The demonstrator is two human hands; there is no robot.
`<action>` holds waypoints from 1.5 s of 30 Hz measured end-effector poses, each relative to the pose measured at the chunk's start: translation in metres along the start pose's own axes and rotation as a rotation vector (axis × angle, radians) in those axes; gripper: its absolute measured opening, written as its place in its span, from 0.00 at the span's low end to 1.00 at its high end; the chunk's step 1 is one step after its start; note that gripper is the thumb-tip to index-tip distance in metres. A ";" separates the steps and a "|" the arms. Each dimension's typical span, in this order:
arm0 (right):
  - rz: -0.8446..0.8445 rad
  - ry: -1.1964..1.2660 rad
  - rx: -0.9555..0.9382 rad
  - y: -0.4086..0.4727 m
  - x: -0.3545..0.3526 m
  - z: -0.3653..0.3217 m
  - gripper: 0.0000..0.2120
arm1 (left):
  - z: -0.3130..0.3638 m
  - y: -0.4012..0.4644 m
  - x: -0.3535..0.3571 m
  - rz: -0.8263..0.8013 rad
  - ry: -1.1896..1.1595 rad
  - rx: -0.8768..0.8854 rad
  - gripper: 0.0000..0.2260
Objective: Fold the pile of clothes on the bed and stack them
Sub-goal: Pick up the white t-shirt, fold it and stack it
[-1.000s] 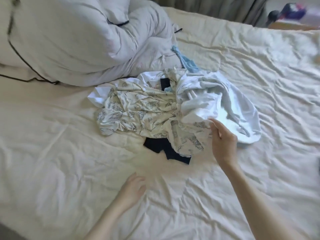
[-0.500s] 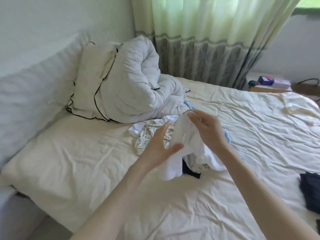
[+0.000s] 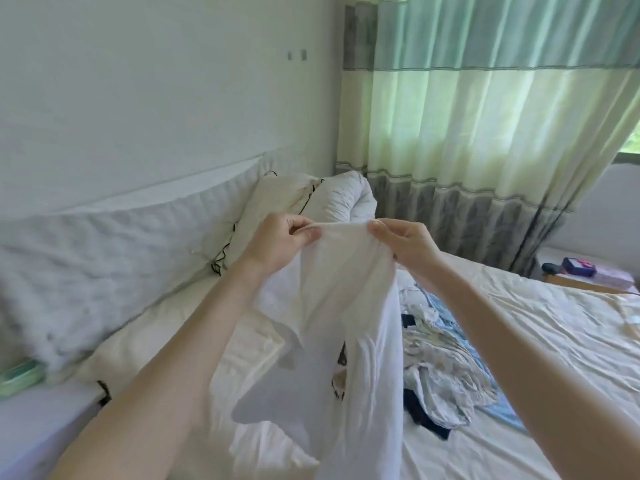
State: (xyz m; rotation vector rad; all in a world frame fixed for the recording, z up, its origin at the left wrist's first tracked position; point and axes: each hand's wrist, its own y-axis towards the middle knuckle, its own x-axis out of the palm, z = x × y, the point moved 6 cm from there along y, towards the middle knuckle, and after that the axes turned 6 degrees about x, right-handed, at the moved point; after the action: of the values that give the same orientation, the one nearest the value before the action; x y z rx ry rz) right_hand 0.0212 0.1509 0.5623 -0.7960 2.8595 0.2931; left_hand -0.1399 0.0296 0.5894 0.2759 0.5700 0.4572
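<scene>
Two hands up, one garment between them. Largest first: the bed (image 3: 519, 341) spreads below and to the right of both hands, sheet creased, with open sheet beyond the right hand (image 3: 403, 245) toward the far edge. The rolled duvet (image 3: 341, 202) sits just behind the hands, against the curtain. The white garment (image 3: 346, 323) hangs from the hands in a long twisted fall, its lower end near or on the sheet; cannot tell which. The rest of the pile of clothes (image 3: 446, 358) lies below the right forearm, patterned, blue and dark pieces tangled. The left hand (image 3: 280, 244) pinches the top hem at one end, the right hand pinches it at the other; both are clamped on cloth, close together.

Risk, as judged: the garment is bunched, so the held hem may not be a true edge and the fold would come out skewed. The hanging tail may drag over the pile and pull pieces with it. Room: bare sheet on the left, under the left forearm, looks adequate for laying flat.
</scene>
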 end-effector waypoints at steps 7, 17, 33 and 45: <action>-0.114 -0.111 -0.078 0.002 0.052 -0.007 0.22 | 0.026 -0.009 -0.055 0.068 0.130 0.063 0.04; -0.460 -0.056 0.023 -0.046 0.132 0.070 0.11 | 0.038 -0.015 -0.128 0.396 0.136 0.061 0.06; -0.438 0.038 -0.011 0.019 0.132 -0.076 0.12 | 0.003 -0.057 -0.076 0.394 0.298 0.167 0.08; -0.839 0.177 0.100 -0.004 0.134 -0.041 0.09 | 0.004 -0.047 -0.089 0.190 -0.045 0.004 0.06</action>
State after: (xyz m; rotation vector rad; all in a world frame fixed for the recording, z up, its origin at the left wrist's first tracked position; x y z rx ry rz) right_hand -0.0939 0.0723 0.5746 -1.9416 2.3593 -0.0379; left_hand -0.1887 -0.0548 0.6157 0.3453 0.5030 0.6321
